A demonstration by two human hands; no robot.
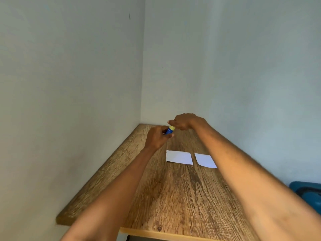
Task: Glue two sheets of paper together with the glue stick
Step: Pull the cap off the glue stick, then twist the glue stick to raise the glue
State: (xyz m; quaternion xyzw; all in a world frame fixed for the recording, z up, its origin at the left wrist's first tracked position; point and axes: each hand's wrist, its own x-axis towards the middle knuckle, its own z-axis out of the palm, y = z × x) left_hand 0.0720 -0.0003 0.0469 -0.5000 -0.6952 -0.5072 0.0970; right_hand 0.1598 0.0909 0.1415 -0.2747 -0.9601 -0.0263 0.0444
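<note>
Head view: the glue stick is gripped at its blue body by the curled fingers of the left hand, while its yellow end is pinched by the right hand, seemingly for uncapping. Both arms are stretched forward. Two sheets lie flat on the table below the fingers, kept apart, likely awaiting glue.

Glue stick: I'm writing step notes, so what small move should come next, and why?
Probably pull the cap off: the left hand holds the glue stick, the right hand pinches its yellow end, and both paper sheets lie bare and apart.
</note>
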